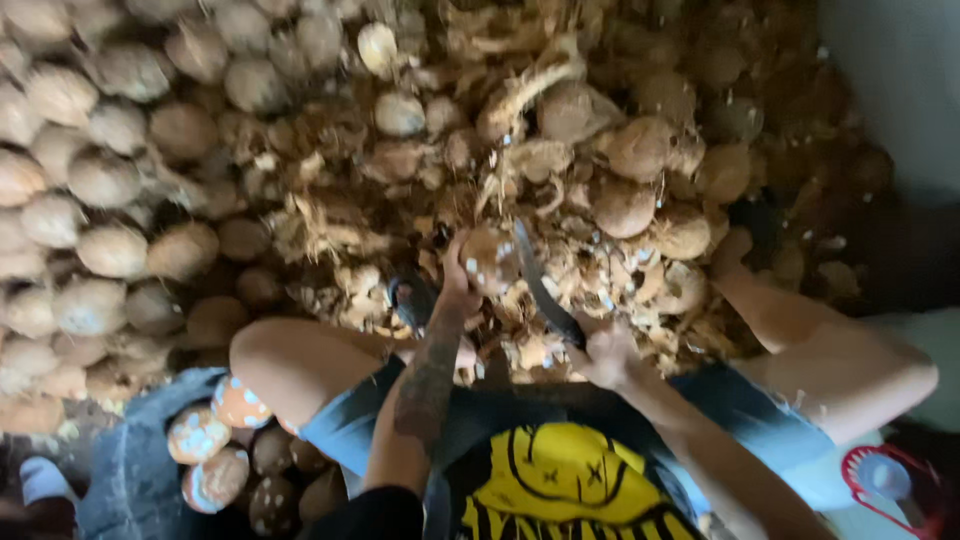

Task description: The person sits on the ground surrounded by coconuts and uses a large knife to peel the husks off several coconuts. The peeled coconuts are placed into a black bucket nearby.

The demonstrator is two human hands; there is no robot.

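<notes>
A person sits low amid a heap of husked coconuts (110,180), knees apart, w/ the work held out in front between the legs. The left hand (458,290) is curled around a coconut (487,258), fingers wrapped over its near side, steadying it just above a litter of husk scraps (340,230). The right hand (605,352) is clenched on the handle of a dark, curved knife (540,285), whose blade runs up and left to meet the coconut's right side.

The nut looks hard, round and fairly heavy for one hand; its fibrous brown skin, part pared to pale patches, likely gives decent grip but it could roll or twist under blade pressure. Best hold, judging by shape: palm cupped behind it, fingers kept to the side away from the edge. The shell seems stiff, not fragile; the knife is the hazard.

At lower left, a dark bag (140,470) holds trimmed nuts (215,445) w/ mottled orange-and-white surfaces. A red-rimmed object (885,475) sits by the right knee; too blurred to ID.
</notes>
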